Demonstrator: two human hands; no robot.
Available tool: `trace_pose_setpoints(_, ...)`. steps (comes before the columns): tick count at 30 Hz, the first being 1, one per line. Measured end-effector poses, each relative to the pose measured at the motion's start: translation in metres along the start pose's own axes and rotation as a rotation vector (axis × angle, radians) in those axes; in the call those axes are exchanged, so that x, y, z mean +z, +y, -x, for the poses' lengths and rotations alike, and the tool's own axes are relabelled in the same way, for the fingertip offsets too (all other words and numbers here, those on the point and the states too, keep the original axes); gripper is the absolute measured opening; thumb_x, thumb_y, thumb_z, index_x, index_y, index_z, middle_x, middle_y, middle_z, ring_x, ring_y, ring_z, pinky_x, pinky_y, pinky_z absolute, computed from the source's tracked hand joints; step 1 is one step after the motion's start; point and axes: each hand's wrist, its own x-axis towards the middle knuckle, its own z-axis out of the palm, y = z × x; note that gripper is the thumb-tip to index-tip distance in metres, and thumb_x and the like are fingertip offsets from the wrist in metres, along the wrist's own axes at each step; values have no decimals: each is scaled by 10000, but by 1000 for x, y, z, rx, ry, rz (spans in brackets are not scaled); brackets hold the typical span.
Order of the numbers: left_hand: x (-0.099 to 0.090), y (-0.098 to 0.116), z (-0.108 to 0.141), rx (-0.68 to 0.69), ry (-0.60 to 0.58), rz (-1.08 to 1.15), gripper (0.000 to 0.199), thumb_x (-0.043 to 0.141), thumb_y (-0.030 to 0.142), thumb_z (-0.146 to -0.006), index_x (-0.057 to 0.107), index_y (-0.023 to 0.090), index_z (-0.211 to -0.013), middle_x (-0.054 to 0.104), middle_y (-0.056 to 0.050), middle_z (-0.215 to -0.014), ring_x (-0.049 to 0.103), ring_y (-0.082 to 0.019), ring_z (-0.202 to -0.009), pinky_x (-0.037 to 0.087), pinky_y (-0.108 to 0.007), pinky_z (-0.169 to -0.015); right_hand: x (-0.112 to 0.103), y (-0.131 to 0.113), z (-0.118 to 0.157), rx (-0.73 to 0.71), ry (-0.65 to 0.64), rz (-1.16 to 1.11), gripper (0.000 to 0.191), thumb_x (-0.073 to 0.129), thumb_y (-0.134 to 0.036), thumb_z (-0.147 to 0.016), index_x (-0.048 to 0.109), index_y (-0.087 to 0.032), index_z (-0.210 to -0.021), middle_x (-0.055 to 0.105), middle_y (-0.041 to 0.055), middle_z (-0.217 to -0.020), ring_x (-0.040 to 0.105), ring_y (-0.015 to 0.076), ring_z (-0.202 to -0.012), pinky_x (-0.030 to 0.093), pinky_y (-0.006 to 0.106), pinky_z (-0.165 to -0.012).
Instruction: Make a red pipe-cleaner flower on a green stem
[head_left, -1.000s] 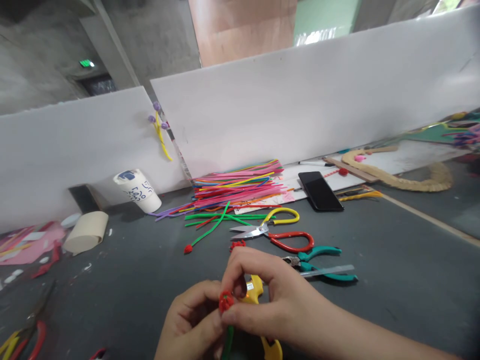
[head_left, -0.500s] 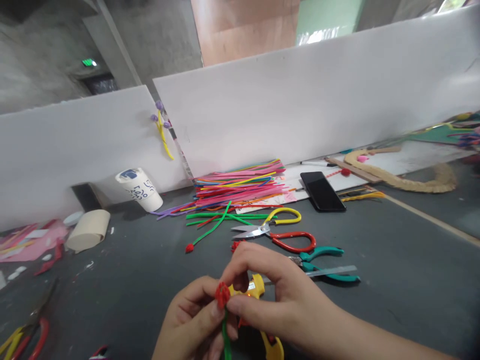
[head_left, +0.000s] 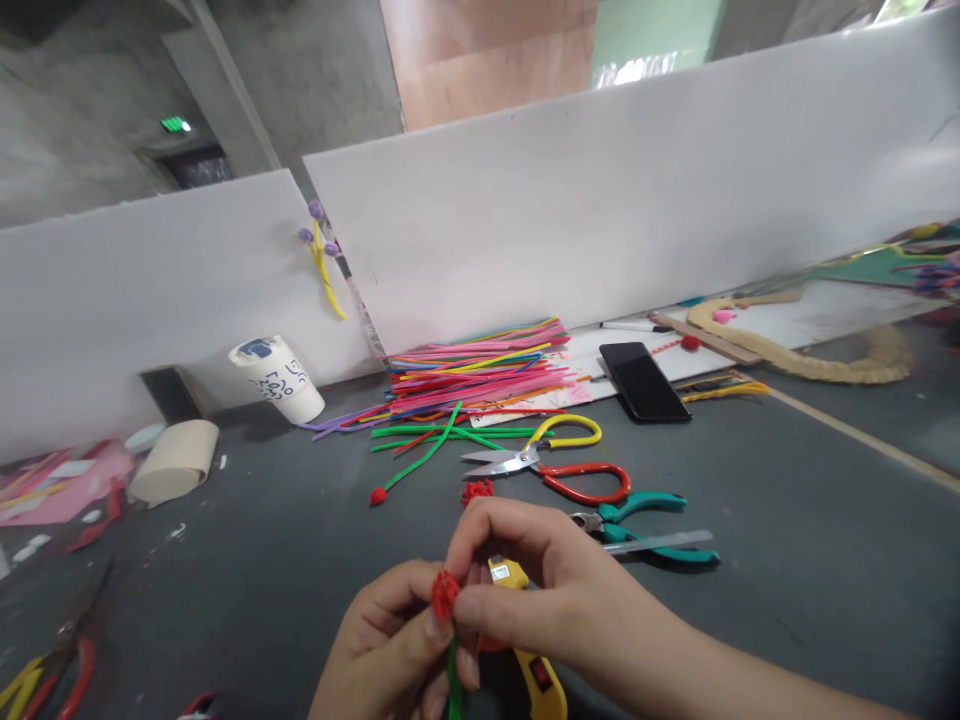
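Between my two hands is a small red fuzzy flower head [head_left: 445,596] on a green stem [head_left: 454,680]. My left hand [head_left: 390,640] pinches it at the base, with the stem running down past the fingers. From the right, the thumb and bent forefinger of my right hand [head_left: 525,580] close on the side of the red head. Under my right hand lies a yellow and black glue gun [head_left: 541,680], partly hidden. Just beyond the fingers rests another red fuzzy piece [head_left: 477,491].
Scissors [head_left: 525,458], teal-handled pliers [head_left: 645,530] and a phone [head_left: 645,382] lie ahead and right. Beyond are piled coloured pipe cleaners [head_left: 480,375] and a paper cup [head_left: 281,380]. More scissors [head_left: 60,650] lie at left, and a white partition [head_left: 600,200] stands behind.
My right hand has shifted slightly down, uncovering more of the red piece beyond it. The flower head has turned a little between the fingers.
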Motion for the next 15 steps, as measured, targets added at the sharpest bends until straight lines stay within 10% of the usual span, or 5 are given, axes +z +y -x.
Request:
trace_pose_setpoints(10,-2,2,-5,54,-40,-46,286,916,364,-502,753,171,-635,687,-22,-536,536,-50,-459,455,-143,-540,1,1,0,-136,114,317,90,648,-98,-644,618,-177,-677,522,-37,-720,498,116,-685,406,217,-632)
trace_pose_setpoints(15,2,6,-1,86,81,-83,293,912,384,-509,733,171,-599,658,4,-465,367,29,-317,248,-66,-363,-5,-7,2,-258,182,603,101,675,-186,-723,653,-177,-821,565,-30,-716,536,125,-688,405,211,-629)
